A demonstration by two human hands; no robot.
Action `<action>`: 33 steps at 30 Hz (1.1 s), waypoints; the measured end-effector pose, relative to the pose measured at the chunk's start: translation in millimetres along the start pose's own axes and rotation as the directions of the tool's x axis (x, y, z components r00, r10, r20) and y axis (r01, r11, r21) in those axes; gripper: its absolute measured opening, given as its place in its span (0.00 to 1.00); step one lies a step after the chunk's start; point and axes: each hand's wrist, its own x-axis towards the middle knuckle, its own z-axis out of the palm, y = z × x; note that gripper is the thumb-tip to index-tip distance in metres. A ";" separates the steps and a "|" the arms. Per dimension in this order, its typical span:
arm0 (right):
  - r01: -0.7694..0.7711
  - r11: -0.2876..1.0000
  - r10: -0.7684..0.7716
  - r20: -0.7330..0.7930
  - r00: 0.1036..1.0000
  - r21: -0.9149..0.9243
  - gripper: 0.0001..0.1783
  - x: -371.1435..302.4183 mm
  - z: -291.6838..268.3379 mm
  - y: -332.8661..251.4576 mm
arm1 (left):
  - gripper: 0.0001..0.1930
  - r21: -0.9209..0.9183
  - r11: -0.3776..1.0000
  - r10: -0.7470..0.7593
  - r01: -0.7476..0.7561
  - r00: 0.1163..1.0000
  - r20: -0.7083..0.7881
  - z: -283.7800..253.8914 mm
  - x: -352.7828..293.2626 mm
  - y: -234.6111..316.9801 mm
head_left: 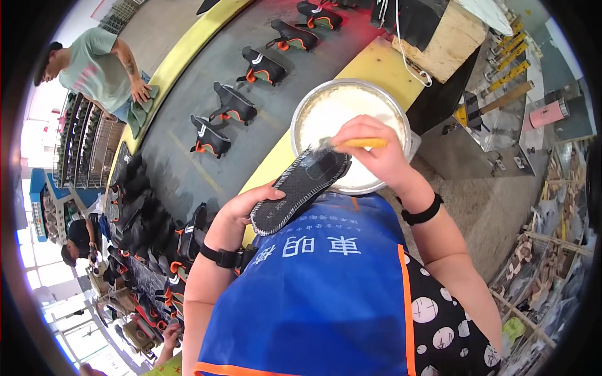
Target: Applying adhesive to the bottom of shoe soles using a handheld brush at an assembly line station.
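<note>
My left hand (246, 205) grips a black shoe upper (295, 194) by its heel or toe end. The sole side faces up, with pale stitching all round its edge. In my right hand (379, 150) is a brush with a yellow handle (365, 143). Its bristles touch or hover just over the far end of the sole, where a wet, shiny patch shows. Directly beyond and under my right hand stands a round metal basin (298, 119) holding creamy white liquid (326, 113).
Several black and orange shoe uppers (235, 103) stand in a row on a dark conveyor (207, 169) with yellow edges. More uppers (141, 213) are piled at left. Across the conveyor, a person (103, 72) handles green pieces. Wire racks (552, 238) stand at right.
</note>
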 end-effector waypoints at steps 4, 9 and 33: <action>-0.008 0.992 0.013 0.035 0.999 -0.123 0.07 0.7 6.9 10.6 | 0.36 -0.036 0.999 -0.016 0.015 1.000 -0.020 -1.4 -4.3 -5.0; -0.335 0.874 0.268 -0.226 0.937 -0.352 0.05 -5.1 0.8 17.8 | 0.38 0.013 0.996 0.093 -0.093 0.996 -0.014 -1.8 -5.2 -6.2; -0.345 0.938 0.327 -0.242 0.913 -0.036 0.10 -22.5 72.0 -29.1 | 0.39 0.227 0.915 0.386 -0.334 0.889 -0.246 5.6 0.7 -17.9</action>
